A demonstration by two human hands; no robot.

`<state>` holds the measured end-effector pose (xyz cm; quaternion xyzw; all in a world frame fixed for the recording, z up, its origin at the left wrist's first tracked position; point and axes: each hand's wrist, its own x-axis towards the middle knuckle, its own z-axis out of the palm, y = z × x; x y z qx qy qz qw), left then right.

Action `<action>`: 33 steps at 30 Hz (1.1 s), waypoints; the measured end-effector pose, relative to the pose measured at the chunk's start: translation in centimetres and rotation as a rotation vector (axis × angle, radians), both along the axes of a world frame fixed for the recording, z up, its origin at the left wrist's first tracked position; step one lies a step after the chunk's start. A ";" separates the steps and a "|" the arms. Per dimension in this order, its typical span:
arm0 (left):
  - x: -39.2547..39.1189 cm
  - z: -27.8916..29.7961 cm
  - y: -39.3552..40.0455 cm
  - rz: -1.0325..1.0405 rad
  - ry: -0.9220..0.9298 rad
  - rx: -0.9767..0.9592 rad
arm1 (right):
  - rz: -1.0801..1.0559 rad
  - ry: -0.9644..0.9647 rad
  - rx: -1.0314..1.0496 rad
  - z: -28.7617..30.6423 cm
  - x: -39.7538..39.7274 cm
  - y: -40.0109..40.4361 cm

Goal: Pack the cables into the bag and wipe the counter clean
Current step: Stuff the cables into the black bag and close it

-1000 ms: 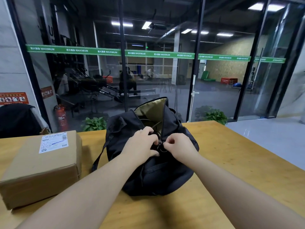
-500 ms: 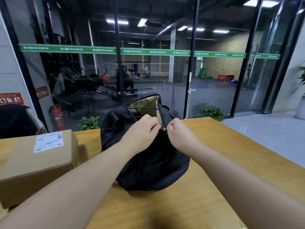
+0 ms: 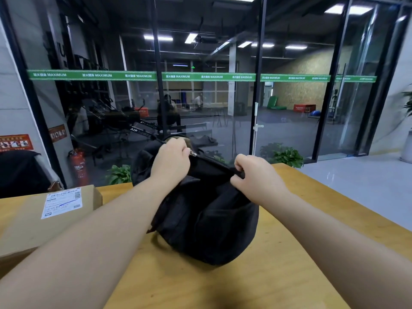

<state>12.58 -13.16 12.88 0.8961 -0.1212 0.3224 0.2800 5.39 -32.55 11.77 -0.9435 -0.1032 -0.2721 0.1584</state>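
The zipper pull [image 3: 193,154] is pinched by the left hand [image 3: 171,162]; at 4 o'clock, the bag [image 3: 207,221] edge is gripped by the right hand [image 3: 256,177] on the counter [image 3: 223,282].

Two bare forearms (no sleeves, no gloves)

Wooden counter [image 3: 289,253], cardboard box [image 3: 33,221] w/ shipping label at left. Behind: glass wall [image 3: 211,97], black frames, green MAXIMUM strip [image 3: 142,75]. Gym beyond, ceiling lights on. Fire extinguisher [image 3: 78,167], potted plants [image 3: 286,156] at glass base. Grey glossy floor [image 3: 361,181] at right.
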 end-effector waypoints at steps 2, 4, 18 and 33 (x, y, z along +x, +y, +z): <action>0.9 0.6 0.6 0.039 0.000 -0.021 | -0.025 -0.038 -0.007 -0.2 0.5 -1.0; 1.4 1.0 1.1 0.074 0.031 -0.048 | -0.068 -0.068 -0.006 -0.4 1.2 -1.8; 3.6 -0.9 11.3 0.414 0.251 -0.390 | -0.331 0.006 0.092 -2.6 4.2 -7.1; 1.8 -3.6 9.9 -0.098 0.334 -0.074 | -0.179 0.151 -0.085 -1.7 4.2 -4.3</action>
